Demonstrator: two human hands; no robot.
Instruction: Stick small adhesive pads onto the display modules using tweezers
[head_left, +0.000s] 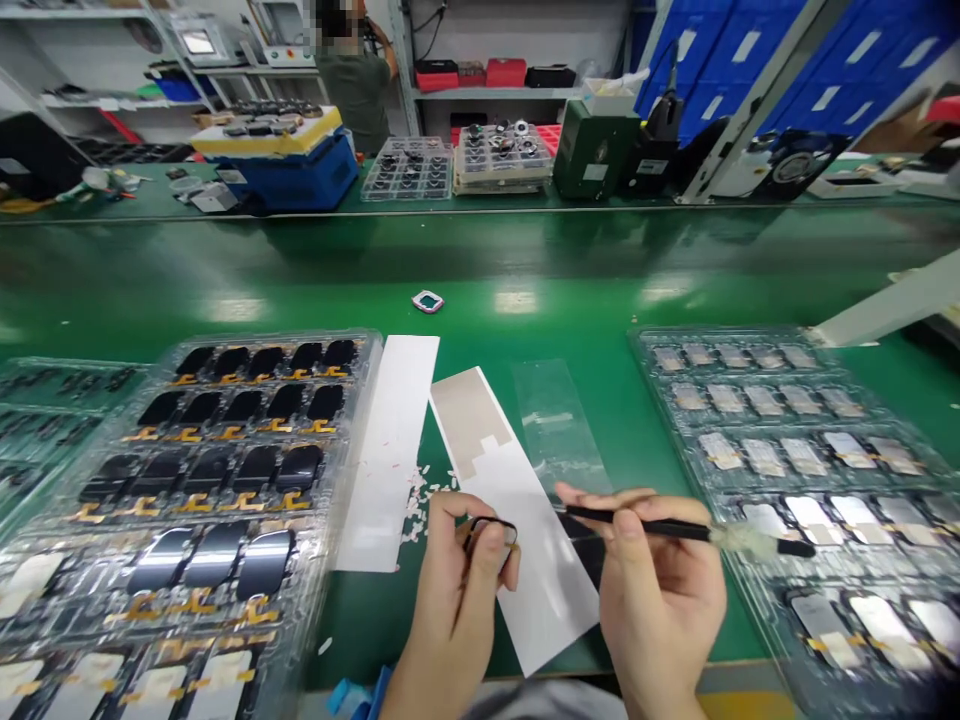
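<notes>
Pinched between the thumb and fingers of my left hand (459,590) is a small screen (508,534) with a dark rim, partly covered by the fingers. My right hand (660,600) grips black tweezers (679,528) with pale tape wrapped near the back end. Their tip points left toward the screen, apart from it. Beneath the hands lies a white sticker sheet (536,560), its upper part a bare beige area. Another white sheet (390,430) lies left of it, with small pale scraps (416,505) scattered between them. A clear film strip (562,420) is on the right.
A clear tray of black screens (202,470) with orange flex cables stands left; another tray of silvery screens (765,400) stands right. A small square frame piece (428,301) lies farther back on the green table. Behind are a blue box (300,170), parts trays and a person (360,90).
</notes>
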